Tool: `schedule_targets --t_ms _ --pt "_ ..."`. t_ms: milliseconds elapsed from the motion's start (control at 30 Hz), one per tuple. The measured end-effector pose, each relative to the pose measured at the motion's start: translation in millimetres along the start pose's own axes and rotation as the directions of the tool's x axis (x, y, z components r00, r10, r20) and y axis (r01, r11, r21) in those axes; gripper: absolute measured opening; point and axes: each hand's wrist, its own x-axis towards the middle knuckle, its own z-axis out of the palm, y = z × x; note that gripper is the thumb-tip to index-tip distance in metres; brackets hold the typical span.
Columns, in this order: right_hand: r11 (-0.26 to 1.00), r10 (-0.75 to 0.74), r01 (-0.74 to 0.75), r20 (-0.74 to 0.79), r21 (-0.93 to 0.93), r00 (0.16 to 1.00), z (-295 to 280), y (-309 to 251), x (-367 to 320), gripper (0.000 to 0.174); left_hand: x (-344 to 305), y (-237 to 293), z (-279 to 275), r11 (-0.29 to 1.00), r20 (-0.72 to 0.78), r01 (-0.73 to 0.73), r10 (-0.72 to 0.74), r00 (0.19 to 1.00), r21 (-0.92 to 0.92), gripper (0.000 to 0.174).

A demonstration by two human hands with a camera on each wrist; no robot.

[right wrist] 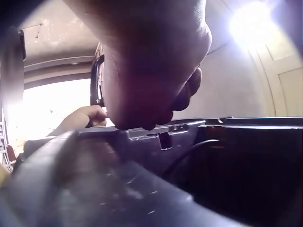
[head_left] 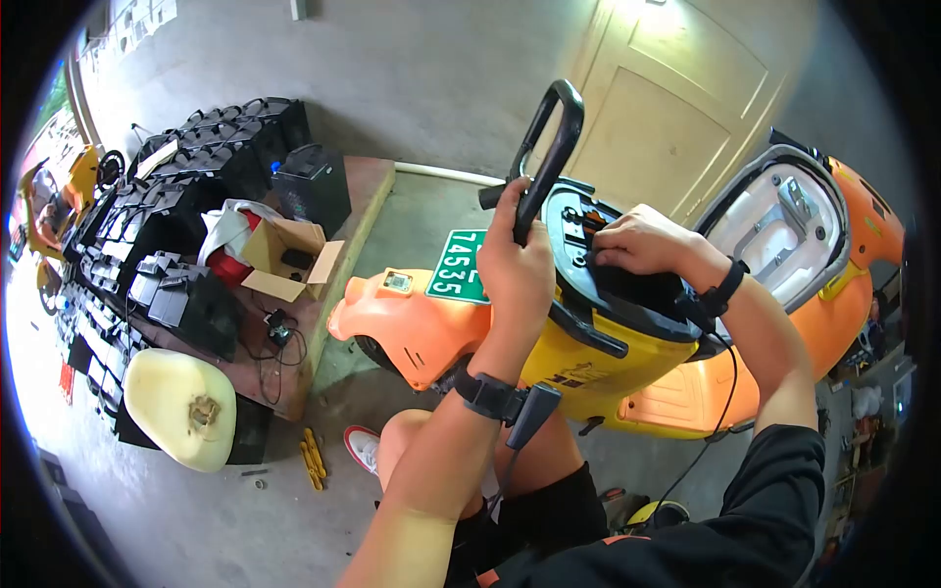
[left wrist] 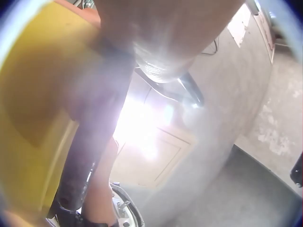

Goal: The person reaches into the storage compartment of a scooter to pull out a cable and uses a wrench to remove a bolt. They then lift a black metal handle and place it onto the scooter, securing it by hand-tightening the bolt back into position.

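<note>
A yellow and orange scooter (head_left: 578, 365) stands in front of me with its seat compartment open. My left hand (head_left: 518, 279) grips the lower end of the black grab rail (head_left: 561, 127), which rises above the scooter's tail. Over the compartment's rear rim, my right hand (head_left: 647, 240) has its fingers bent down at the black fittings (head_left: 571, 220). In the right wrist view those fingertips (right wrist: 149, 126) are right at the rim, above the dark compartment (right wrist: 246, 156) with a thin cable (right wrist: 189, 151) inside. I cannot tell whether they pinch something.
A green number plate (head_left: 458, 267) is on the tail. The raised seat (head_left: 784, 220) shows its underside at right. Black batteries (head_left: 196, 294), an open carton (head_left: 284, 260) and a cream foam seat pad (head_left: 181, 407) are at left. Yellow tools (head_left: 313, 459) lie on the floor.
</note>
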Motion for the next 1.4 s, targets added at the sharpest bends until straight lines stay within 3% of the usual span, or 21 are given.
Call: schedule_targets --t_ms 100,133,167,233,300,367,500,567,633,700,733,833,900,967,1033,1100,1133,1167,1233,1267,1400 --pt "0.988 -0.034 0.029 0.031 0.149 0.999 -6 1 10 0.020 -1 3 -2 1.000 0.007 -0.001 0.002 1.000 -0.016 0.045" --pt "0.980 0.059 -0.078 0.108 0.181 0.992 -13 0 11 0.021 -2 4 -3 1.000 0.018 0.009 -0.008 1.000 -0.023 0.046" --pt "0.981 0.054 -0.073 0.109 0.182 0.993 -14 2 14 0.021 -2 4 -3 1.000 0.014 0.009 -0.009 1.000 -0.021 0.046" --pt "0.995 -0.041 0.029 0.124 0.098 0.991 -18 6 19 0.024 -1 2 -2 0.997 0.026 0.015 -0.013 1.000 -0.078 0.047" --pt "0.998 0.008 -0.017 0.140 0.064 0.990 -19 5 25 0.023 0 0 -2 0.997 0.008 0.013 -0.012 1.000 -0.082 0.048" --pt "0.985 -0.162 0.165 0.059 -0.047 0.985 -24 6 30 0.024 -1 1 -2 0.997 0.031 0.040 -0.038 0.999 -0.073 0.049" --pt "0.972 -0.140 0.144 0.035 -0.187 0.989 -31 -6 39 0.022 -2 -1 -2 0.996 0.030 -0.016 0.019 0.999 -0.089 0.045" --pt "0.888 -0.228 0.247 0.093 -0.388 0.969 -31 -6 50 0.017 -1 -2 -2 0.994 0.041 -0.011 0.016 0.999 -0.112 0.046" --pt "0.863 -0.239 0.259 0.100 -0.434 0.966 -32 -9 56 0.011 -1 2 -5 0.999 0.041 0.014 -0.013 0.999 -0.030 0.050" --pt "0.650 -0.504 0.428 0.066 -0.628 0.861 -29 -6 62 0.010 -2 1 -5 0.998 0.044 0.000 0.003 0.999 -0.069 0.048" --pt "0.601 -0.535 0.451 0.087 -0.660 0.840 -29 -4 63 0.012 -1 -1 -4 0.998 0.040 -0.007 0.010 0.999 -0.068 0.047" --pt "0.539 -0.619 0.481 0.062 -0.691 0.783 -28 -8 64 0.013 0 -10 1 0.997 0.032 -0.025 0.027 0.999 -0.077 0.046" --pt "0.553 -0.589 0.468 0.073 -0.690 0.805 -30 -9 58 0.013 1 -13 1 0.989 0.011 -0.088 0.090 0.996 -0.119 0.045" --pt "0.563 -0.608 0.405 -0.029 -0.721 0.794 -35 -13 52 0.013 3 -11 -2 0.992 0.029 -0.084 0.087 0.996 -0.096 0.048" --pt "0.625 -0.556 0.316 -0.123 -0.714 0.822 -43 -20 46 0.013 1 -6 -7 0.985 0.133 0.099 -0.080 0.988 -0.143 0.052" --pt "0.923 -0.112 0.022 -0.214 -0.384 0.970 -51 -31 40 0.014 3 -8 -7 0.976 0.151 0.130 -0.103 0.983 -0.177 0.054" --pt "0.978 0.078 -0.127 -0.278 -0.163 0.957 -42 -33 36 0.017 4 -10 -6 0.974 0.155 0.109 -0.078 0.985 -0.200 0.054" --pt "0.979 0.073 -0.120 -0.267 -0.162 0.961 -33 -35 29 0.017 4 -11 -7 0.971 0.159 0.093 -0.058 0.986 -0.222 0.054" --pt "0.935 0.337 -0.278 -0.305 0.221 0.891 -20 -38 20 0.022 5 -11 -10 0.969 0.200 0.152 -0.113 0.973 -0.194 0.053" --pt "0.891 0.425 -0.352 -0.255 0.287 0.868 -23 -54 15 0.029 4 -12 -9 0.970 0.199 0.129 -0.088 0.976 -0.205 0.048" --pt "0.767 0.575 -0.530 -0.021 0.361 0.818 -17 -65 -6 0.040 6 -15 -6 0.975 0.180 0.065 -0.026 0.983 -0.212 0.043"
